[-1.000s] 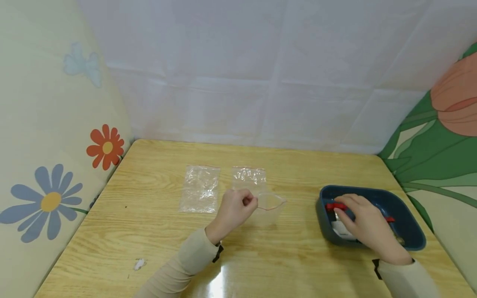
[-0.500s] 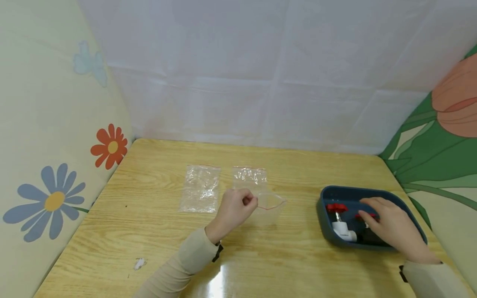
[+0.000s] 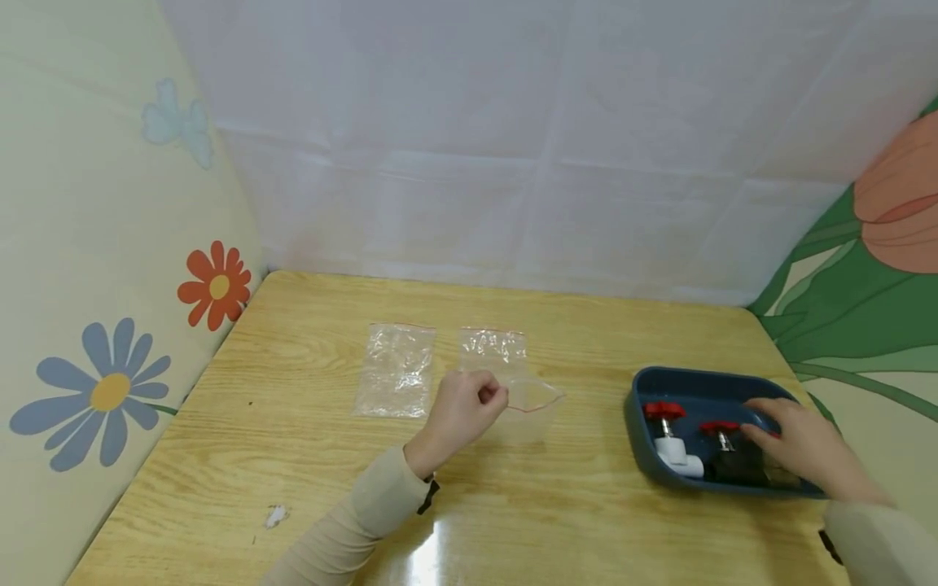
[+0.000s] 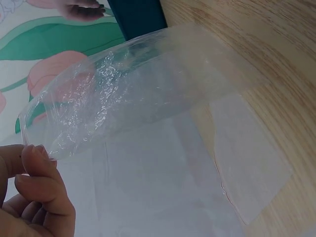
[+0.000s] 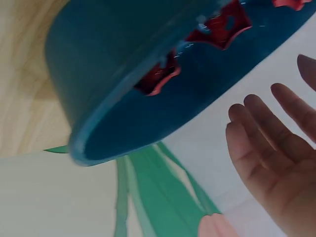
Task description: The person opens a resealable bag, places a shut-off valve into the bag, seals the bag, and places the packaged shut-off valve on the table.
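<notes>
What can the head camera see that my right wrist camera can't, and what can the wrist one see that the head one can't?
Only the head view: the left hand pinching a clear bag, two flat bags on the table, and the white valve body in the tub.

Only the right wrist view: the palm side of the right hand.

Both: that hand, the blue tub, red handles, some wooden tabletop and green painted leaves.

Pale beige sleeves [image 3: 357, 521], small black wrist attachments [image 3: 428, 497], bare hands [image 3: 458, 417]
</notes>
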`<state>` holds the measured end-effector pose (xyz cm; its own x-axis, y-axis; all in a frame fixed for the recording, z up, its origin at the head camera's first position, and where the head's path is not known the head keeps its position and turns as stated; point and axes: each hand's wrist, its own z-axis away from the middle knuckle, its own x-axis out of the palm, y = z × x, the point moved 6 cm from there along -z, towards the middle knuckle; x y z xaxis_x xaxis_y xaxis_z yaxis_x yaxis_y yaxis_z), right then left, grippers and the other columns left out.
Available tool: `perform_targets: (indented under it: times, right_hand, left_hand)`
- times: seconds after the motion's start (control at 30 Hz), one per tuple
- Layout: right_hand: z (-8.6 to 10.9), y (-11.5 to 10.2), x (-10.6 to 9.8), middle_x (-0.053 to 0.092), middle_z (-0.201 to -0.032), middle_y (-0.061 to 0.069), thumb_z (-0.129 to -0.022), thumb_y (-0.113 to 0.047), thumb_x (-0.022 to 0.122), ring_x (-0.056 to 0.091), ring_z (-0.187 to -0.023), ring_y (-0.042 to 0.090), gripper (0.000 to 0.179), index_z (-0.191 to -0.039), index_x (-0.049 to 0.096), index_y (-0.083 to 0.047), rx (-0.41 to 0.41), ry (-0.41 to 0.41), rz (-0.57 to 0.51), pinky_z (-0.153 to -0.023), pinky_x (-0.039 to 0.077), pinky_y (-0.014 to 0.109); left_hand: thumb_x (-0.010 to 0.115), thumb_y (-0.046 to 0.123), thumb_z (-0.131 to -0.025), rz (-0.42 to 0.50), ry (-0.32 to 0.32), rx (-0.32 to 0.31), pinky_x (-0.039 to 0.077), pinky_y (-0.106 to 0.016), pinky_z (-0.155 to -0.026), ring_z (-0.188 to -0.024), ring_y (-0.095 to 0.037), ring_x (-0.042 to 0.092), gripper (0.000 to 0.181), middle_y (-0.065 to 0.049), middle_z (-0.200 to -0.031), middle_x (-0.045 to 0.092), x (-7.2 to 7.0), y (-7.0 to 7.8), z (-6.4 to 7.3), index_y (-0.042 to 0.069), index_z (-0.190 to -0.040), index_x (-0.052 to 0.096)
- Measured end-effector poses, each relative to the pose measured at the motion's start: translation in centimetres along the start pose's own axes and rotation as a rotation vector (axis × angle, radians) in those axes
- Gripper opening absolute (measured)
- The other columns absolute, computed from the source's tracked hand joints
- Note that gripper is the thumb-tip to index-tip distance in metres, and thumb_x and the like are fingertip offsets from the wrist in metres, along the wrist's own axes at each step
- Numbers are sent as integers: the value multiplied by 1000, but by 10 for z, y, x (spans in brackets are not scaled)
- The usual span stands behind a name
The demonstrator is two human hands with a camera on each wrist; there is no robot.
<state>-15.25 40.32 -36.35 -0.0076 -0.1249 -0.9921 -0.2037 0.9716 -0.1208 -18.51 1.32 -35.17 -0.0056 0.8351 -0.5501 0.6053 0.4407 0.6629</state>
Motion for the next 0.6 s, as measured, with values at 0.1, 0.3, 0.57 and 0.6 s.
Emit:
perform_targets:
  times: [0.1,0.3,0.57,0.6]
  right_hand:
    - [-2,10,5,57,-98,32,-79,-15,68,56,-84,46,41,-105,56,14,28,-87,-1,-66,45,53]
    - [-8,21,15,61,-89,25,-76,-13,69,59,-70,30,42,-103,55,16,26,-215,-9,-60,47,46]
    - [-14,31,26,62,-85,22,-77,-11,67,60,-72,32,34,-98,57,14,12,-302,-23,-60,48,46]
    - [-16,31,27,62,-84,21,-77,-10,67,59,-71,32,33,-97,57,14,7,-303,-23,-60,48,46]
  left_hand:
    - [61,-2,-75,-5,-7,-2,41,-14,-44,-45,-1,44,12,-2,-56,59,1,0,0,2,-64,63]
    - [61,-2,-75,-6,-10,-2,41,-14,-45,-45,-1,44,12,-2,-55,59,1,1,-1,3,-64,63]
    - [61,-2,-75,-7,-14,2,40,-14,-44,-44,0,42,13,-1,-55,58,1,1,-1,3,-64,63]
    - [61,-2,-75,-8,-15,0,40,-14,-43,-44,1,42,13,-1,-55,58,1,1,-1,2,-64,63]
